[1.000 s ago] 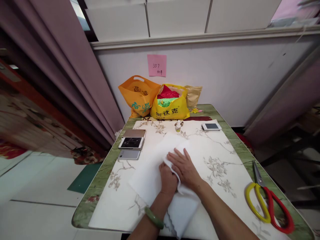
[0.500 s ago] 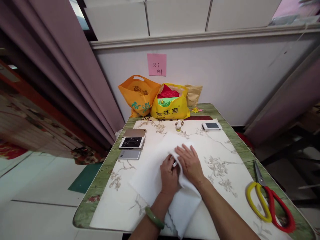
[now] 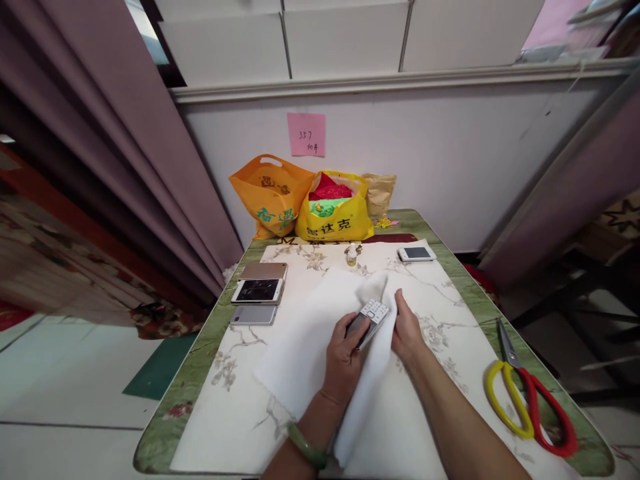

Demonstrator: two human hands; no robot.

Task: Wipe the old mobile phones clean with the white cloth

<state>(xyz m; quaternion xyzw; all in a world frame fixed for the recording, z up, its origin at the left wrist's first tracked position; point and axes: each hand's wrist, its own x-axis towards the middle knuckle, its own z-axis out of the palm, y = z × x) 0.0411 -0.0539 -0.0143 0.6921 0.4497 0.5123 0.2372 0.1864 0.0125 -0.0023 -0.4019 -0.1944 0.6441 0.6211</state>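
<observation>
My left hand [image 3: 343, 360] is closed on a keypad mobile phone [image 3: 374, 312], its pale keys facing up and its screen end partly under my fingers. A white cloth [image 3: 305, 347] lies spread beneath that hand. Its right side is lifted into a fold beside the phone, and my right hand [image 3: 407, 328] grips this raised part, thumb up and the other fingers mostly hidden. A green bangle [image 3: 306, 448] sits round my left wrist.
Several phones lie around: a cracked-screen one [image 3: 257, 291] among others at left, a white one [image 3: 417, 254] at back right. A small bottle [image 3: 352, 254] stands behind the cloth. Large scissors [image 3: 511, 363] lie at right. Orange [image 3: 270, 193] and yellow [image 3: 335, 227] bags line the back.
The phone, mostly wrapped in cloth before, now shows its keypad. My right hand has moved right and down from the cloth's top, lifting the cloth's right side away from the phone.
</observation>
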